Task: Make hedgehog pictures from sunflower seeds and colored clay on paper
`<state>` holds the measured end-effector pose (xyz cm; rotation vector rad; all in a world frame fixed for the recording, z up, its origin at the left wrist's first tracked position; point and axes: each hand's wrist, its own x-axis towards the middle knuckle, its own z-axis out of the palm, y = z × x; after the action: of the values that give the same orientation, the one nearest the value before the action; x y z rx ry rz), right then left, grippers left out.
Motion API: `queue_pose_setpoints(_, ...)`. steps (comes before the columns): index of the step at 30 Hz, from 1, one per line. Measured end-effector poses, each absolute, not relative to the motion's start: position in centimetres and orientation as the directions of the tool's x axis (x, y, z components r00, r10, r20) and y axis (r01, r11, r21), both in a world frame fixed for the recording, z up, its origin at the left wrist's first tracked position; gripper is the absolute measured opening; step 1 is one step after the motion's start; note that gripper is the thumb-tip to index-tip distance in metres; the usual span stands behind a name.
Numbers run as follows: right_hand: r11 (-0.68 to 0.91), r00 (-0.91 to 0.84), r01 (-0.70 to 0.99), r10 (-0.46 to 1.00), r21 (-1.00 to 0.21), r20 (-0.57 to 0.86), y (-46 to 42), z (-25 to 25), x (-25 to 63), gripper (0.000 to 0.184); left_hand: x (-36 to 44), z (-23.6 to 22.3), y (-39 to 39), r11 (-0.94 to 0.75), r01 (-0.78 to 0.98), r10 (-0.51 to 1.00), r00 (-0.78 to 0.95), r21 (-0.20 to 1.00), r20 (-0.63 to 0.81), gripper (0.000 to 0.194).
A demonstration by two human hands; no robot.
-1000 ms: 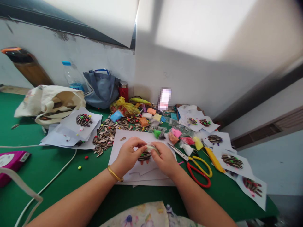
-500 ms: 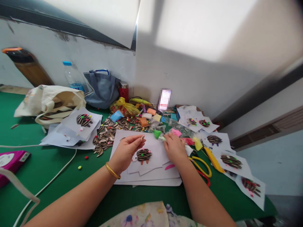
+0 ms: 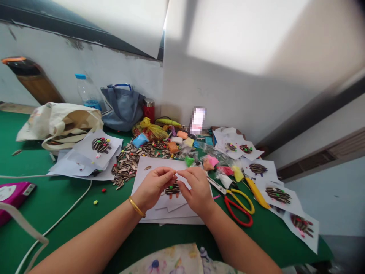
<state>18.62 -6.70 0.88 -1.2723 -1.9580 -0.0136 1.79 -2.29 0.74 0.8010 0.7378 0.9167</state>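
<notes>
Head view showed the left hand [image 3: 152, 187] and right hand [image 3: 196, 190] pinched together over the seed hedgehog [image 3: 172, 188] lying under the fingertips; whatever they pinched was too small to tell. Pressing gently seemed best.

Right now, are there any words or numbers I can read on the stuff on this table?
None can be read.
The magenta box has a white label, but it is too blurred to read.
The small card by the wall is blurred out.
The water bottle shows no readable label.
</notes>
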Motion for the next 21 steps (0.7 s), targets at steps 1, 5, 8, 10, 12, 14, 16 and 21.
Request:
queue_pose_setpoints(1,0.505,-0.183,0.765,0.765,-0.399,0.617,-6.8,1.0,18.3,0.023,1.8,0.7,-2.3,0.39,-0.377,0.87,0.449,0.84,-0.203,0.033)
queue_pose_setpoints(5,0.53,-0.174,0.711,0.769,-0.462,0.615,-7.0,1.0,17.8,0.022,1.8,0.3,-2.5,0.376,-0.368,0.829,0.544,0.85,-0.131,0.03)
queue_pose_setpoints(8,0.532,-0.134,0.661,0.778,-0.53,0.614,-6.9,0.9,17.7,0.013,1.8,0.0,-2.6,0.38,-0.352,0.819,0.557,0.855,-0.134,0.03)
queue_pose_setpoints(10,0.531,-0.096,0.643,0.771,-0.553,0.629,-6.9,1.0,17.8,0.01,1.8,0.2,-2.7,0.422,-0.387,0.811,0.566,0.82,-0.15,0.035)
queue_pose_setpoints(12,0.54,-0.1,0.639,0.764,-0.548,0.637,-7.1,1.0,17.6,0.011,1.9,0.7,-2.7,0.493,-0.477,0.807,0.563,0.728,-0.178,0.045)
queue_pose_setpoints(14,0.571,-0.161,0.625,0.761,-0.532,0.628,-7.3,1.0,17.2,0.014,1.9,1.2,-2.5,0.56,-0.57,0.806,0.541,0.601,-0.238,0.048)
queue_pose_setpoints(16,0.613,-0.24,0.602,0.75,-0.512,0.616,-7.5,0.7,16.4,0.016,1.8,1.5,-2.3,0.591,-0.64,0.804,0.521,0.492,-0.287,0.054)
queue_pose_setpoints(21,0.652,-0.315,0.599,0.725,-0.464,0.613,-7.6,-0.1,14.4,0.019,1.7,1.5,-1.9,0.615,-0.703,0.787,0.514,0.357,-0.343,0.059)
